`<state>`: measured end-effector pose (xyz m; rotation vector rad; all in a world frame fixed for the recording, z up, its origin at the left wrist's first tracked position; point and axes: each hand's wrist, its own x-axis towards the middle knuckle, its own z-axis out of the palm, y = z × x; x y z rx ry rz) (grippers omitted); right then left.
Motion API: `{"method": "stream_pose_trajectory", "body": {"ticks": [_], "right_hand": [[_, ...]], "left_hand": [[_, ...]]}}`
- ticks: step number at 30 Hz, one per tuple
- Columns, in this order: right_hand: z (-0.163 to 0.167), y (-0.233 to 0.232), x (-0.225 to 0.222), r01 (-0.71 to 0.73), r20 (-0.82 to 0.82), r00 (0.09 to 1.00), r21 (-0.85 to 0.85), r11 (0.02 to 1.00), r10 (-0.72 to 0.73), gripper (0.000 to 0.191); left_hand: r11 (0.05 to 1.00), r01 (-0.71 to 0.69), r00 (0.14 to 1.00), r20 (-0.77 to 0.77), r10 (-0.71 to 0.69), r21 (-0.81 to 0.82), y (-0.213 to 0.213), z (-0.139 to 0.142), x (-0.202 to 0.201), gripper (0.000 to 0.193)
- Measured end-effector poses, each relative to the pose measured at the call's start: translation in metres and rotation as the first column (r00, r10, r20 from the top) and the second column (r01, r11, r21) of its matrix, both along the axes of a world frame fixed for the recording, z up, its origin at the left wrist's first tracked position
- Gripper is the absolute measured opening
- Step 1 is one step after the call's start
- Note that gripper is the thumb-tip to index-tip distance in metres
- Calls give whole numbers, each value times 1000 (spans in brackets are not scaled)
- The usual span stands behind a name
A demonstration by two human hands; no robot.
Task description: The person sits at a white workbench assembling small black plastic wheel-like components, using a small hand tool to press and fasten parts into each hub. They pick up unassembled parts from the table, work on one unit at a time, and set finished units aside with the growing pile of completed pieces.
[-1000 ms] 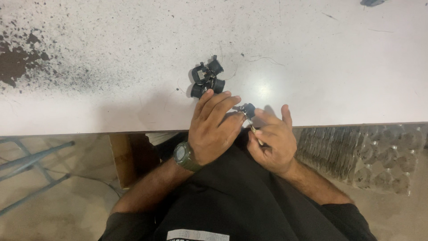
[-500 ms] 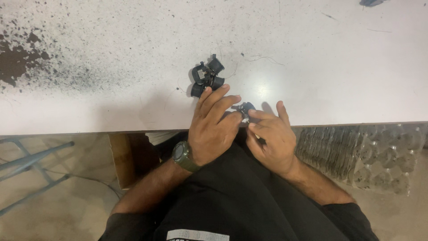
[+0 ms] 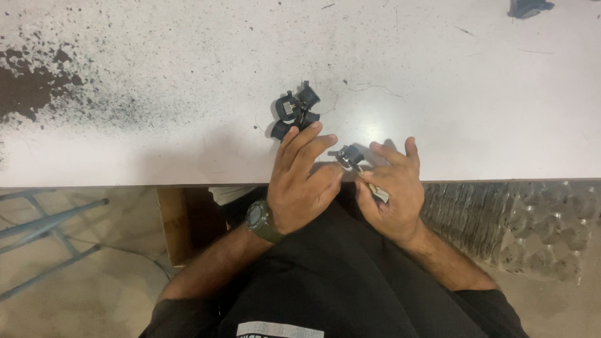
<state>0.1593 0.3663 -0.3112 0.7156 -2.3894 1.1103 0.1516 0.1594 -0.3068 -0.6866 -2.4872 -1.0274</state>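
Observation:
At the near edge of the white table (image 3: 188,62) my left hand (image 3: 303,181) and my right hand (image 3: 391,184) meet on a small black part (image 3: 349,155). The left hand pinches the part with thumb and lower fingers while its other fingers stretch forward. My right hand holds a thin metal tool (image 3: 374,186) whose tip points into the part; its other fingers are spread. A dark green watch (image 3: 260,219) sits on my left wrist. A cluster of several similar black parts (image 3: 294,112) lies on the table just beyond my left fingertips.
The table's left side is spattered with black specks and a dark stain (image 3: 31,87). A dark object (image 3: 529,7) lies at the far right edge. Below the table are a cardboard box (image 3: 178,219), a blue metal frame (image 3: 44,238) and a patterned floor mat (image 3: 513,219).
Both hands have shifted slightly on the small part; the right hand's fingers have spread a little more. The cluster of black parts has not moved.

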Motion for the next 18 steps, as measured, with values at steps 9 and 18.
{"method": "stream_pose_trajectory", "body": {"ticks": [9,18], "right_hand": [[-5,-2,2,12,37,999,-1,1000,-12,30],[-10,0,1,5,44,999,4,1000,-6,30]], "left_hand": [[999,8,999,-48,-6,43,1,-4,-1,23],[997,34,987,-154,-46,-76,1,-3,-2,25]]}}
